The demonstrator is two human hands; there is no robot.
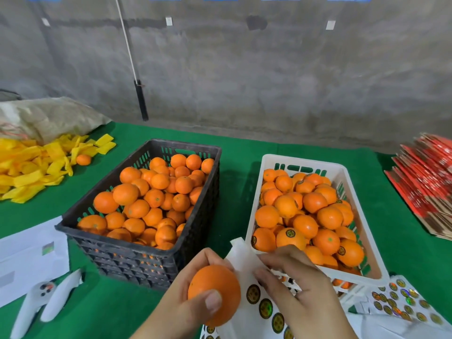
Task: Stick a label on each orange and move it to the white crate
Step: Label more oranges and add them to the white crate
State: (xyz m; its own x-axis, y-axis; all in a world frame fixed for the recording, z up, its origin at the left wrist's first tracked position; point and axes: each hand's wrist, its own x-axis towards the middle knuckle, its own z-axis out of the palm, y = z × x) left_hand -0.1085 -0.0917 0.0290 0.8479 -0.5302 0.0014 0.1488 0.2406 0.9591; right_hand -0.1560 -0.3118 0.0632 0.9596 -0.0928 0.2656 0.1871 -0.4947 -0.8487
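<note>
Left hand at 6 o'clock, nearest the camera, fingers and thumb curled round one orange; no sticker shows on its visible face. Right hand at 5 o'clock, just beside it, fingertips pinching at a white label sheet; round dark-and-gold labels run down the sheet under the palm; whether one is lifted, cannot tell. Second sheet of the same stickers at 4 o'clock, lying flat. White controllers at 8 o'clock on the green cloth; white papers just beyond them.

Middle ground: black crate at 11 o'clock, heaped with unlabelled oranges; white crate at 1 o'clock, well filled, several fruit there showing stickers; its near rim touches the label sheet.

Farther: yellow wrappers at 9 to 10 o'clock, a lone fruit at their edge; tan sack behind them; red flat cartons stacked at 3 o'clock; grey concrete wall at 12, a pole leaning on it.
</note>
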